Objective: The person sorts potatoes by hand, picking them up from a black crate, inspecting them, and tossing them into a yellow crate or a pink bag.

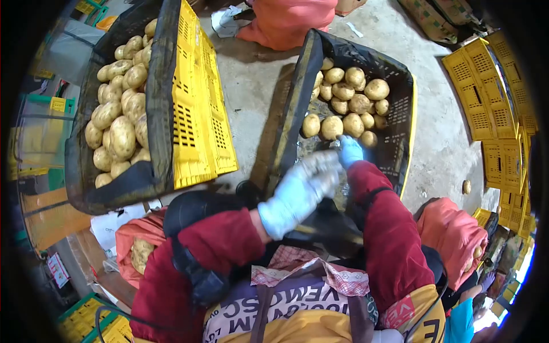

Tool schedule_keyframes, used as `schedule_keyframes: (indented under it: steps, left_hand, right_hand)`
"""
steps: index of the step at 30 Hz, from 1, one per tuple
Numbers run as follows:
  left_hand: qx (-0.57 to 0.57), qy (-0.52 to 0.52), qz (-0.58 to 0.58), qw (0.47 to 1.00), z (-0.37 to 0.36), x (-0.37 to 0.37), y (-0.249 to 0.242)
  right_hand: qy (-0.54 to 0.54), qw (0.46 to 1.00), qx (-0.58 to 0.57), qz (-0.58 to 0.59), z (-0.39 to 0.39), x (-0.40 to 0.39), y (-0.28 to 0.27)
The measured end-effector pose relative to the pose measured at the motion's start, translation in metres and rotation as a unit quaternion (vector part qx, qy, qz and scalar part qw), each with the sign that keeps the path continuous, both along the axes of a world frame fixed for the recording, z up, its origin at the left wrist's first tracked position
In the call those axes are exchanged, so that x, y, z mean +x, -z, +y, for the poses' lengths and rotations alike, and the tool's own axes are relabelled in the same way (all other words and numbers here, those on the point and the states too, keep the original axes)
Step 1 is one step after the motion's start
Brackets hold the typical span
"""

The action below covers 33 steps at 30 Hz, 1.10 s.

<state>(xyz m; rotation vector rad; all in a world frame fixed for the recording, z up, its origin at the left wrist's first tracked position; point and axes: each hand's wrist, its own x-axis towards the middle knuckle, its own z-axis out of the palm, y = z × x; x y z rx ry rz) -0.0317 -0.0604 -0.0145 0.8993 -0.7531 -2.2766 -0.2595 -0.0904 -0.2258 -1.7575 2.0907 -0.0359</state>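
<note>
My left hand (pixel 302 193), in a light blue glove with soiled grey fingers, is held over the near end of a black-lined crate (pixel 405 74). Its fingers are stretched out toward the right, slightly blurred, with nothing in them. My right hand (pixel 350 152), also in a blue glove, reaches down into that crate at the near edge of a group of potatoes. Its fingertips are right by a potato (pixel 332 127), and another potato (pixel 369 139) lies just to its right. Most of the right fingers are hidden behind the back of the glove.
At left stands a yellow crate (pixel 191 108) with black lining, heaped with potatoes (pixel 122 137). Red sacks lie ahead (pixel 291 20), at right (pixel 452 240) and at left (pixel 128 240). Yellow crates (pixel 483 86) are stacked at right. One potato (pixel 466 187) lies on the floor.
</note>
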Motion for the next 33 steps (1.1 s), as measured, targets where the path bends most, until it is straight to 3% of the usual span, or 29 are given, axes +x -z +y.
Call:
schedule_keyframes:
  steps: [1,4,6,8,10,14,16,17,18,20,22,25,28,33]
  left_hand:
    - [0.071,0.001,0.042,0.997,0.004,-0.001,0.007]
    - [0.044,0.031,-0.032,0.998,0.007,0.003,0.010]
    - [0.014,0.048,-0.070,0.996,-0.001,0.006,0.016]
    - [0.018,0.005,-0.041,0.999,-0.005,0.009,0.016]
    - [0.010,-0.012,-0.022,1.000,-0.005,0.008,0.020]
    - [0.038,0.037,-0.076,0.996,-0.001,0.001,0.016]
    - [0.088,0.020,-0.027,0.996,0.004,0.001,0.018]
    - [0.085,0.022,-0.021,0.996,0.006,0.001,0.017]
    - [-0.010,0.020,-0.065,0.998,0.009,0.002,0.016]
    - [-0.200,0.001,-0.172,0.965,0.014,0.004,0.009]
    - [-0.170,-0.021,-0.239,0.956,0.019,0.006,0.015]
    - [-0.092,-0.004,-0.152,0.984,0.013,0.010,-0.003]
    - [-0.071,0.062,0.000,0.996,0.024,0.005,-0.021]
    - [-0.113,0.061,-0.060,0.990,0.059,-0.003,-0.039]
  right_hand:
    - [0.002,1.000,-0.027,-0.012,-0.016,0.009,0.007]
    - [-0.064,0.987,-0.134,-0.056,-0.063,0.038,0.030]
    - [-0.061,0.998,0.027,0.023,-0.090,0.060,0.036]
    - [-0.045,0.997,0.050,0.044,-0.098,0.074,0.056]
    - [0.006,0.992,0.124,0.036,-0.101,0.082,0.042]
    - [0.036,0.984,0.163,-0.068,-0.095,0.073,0.011]
    - [0.073,0.960,0.127,-0.240,-0.084,0.060,0.007]
    - [0.154,0.891,0.148,-0.400,-0.072,0.049,0.003]
    - [0.230,0.791,0.163,-0.544,-0.059,0.045,-0.021]
    - [0.233,0.548,0.123,-0.794,-0.030,0.024,-0.046]
    - [0.212,0.428,0.152,-0.865,0.001,0.009,-0.111]
    - [0.112,0.500,0.124,-0.850,0.041,0.005,-0.189]
    - [0.113,0.535,0.087,-0.833,0.083,0.017,-0.234]
    - [0.142,0.525,0.050,-0.838,0.141,0.028,-0.246]
